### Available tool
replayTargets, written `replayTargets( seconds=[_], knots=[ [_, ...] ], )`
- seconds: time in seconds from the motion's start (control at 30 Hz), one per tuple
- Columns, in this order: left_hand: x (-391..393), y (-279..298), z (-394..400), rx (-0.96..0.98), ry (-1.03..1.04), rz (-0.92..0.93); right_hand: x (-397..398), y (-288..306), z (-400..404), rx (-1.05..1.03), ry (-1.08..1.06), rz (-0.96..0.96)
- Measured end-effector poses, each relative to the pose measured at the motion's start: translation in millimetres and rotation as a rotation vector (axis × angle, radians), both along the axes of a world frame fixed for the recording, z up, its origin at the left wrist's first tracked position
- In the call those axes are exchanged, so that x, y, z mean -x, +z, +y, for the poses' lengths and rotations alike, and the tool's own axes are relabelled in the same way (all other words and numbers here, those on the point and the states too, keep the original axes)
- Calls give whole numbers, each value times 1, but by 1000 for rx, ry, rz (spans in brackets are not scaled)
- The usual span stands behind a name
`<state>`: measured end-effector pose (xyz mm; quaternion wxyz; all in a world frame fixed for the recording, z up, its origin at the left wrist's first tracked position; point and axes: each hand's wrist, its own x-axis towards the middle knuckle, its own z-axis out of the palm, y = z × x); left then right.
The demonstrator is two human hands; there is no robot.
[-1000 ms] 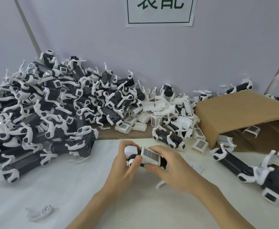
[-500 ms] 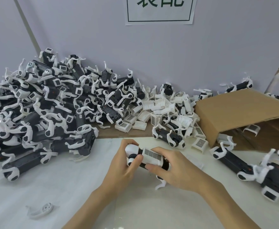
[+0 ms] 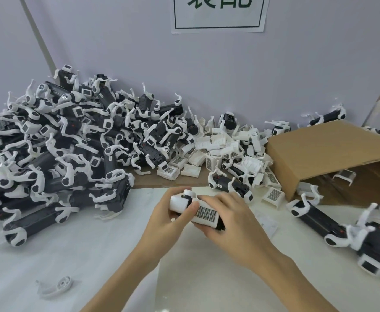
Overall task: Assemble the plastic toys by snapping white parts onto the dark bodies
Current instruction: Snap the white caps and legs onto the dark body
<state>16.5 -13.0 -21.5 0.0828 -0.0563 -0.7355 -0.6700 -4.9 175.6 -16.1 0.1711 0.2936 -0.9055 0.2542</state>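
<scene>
Left hand (image 3: 166, 218) and right hand (image 3: 231, 219) are both gripping one toy (image 3: 198, 209) above the white table (image 3: 72, 255), a heap of toys (image 3: 56, 149) lying far left

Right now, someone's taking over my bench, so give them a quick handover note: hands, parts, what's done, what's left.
Left hand grips the toy's white front end; right hand holds its rear, fingers over the white grille cover. Whether the cover has snapped home can't be told.
Done: big pile of assembled toys at left.
Left: loose white covers by the wall, more toys at right by the box, one stray leg at front left.
</scene>
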Motion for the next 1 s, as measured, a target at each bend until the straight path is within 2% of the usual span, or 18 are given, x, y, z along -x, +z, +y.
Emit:
replayTargets(
  seconds=[0.07, 0.2, 0.33, 0.6, 0.8, 0.9, 1.0],
  knots=[
    [-1, 0, -2, 2, -20, 47, -1, 1, 1, -16, 18, 1],
    [-1, 5, -13, 25, -108, 116, 6, 9, 13, 132, 91, -67],
    [-3, 8, -19, 101, -161, 154, 6, 16, 18, 188, 127, -88],
    [-3, 4, -12, 139, -49, 240, 0, 14, 11, 236, 133, -136],
    [-1, -1, -9, 114, -40, 215, 3, 12, 12, 281, 136, -209],
    [0, -1, -9, 60, -36, 178, 4, 13, 14, 322, 161, -296],
    [0, -2, -9, 100, -69, 158, 3, 10, 14, 274, 162, -414]
  ],
)
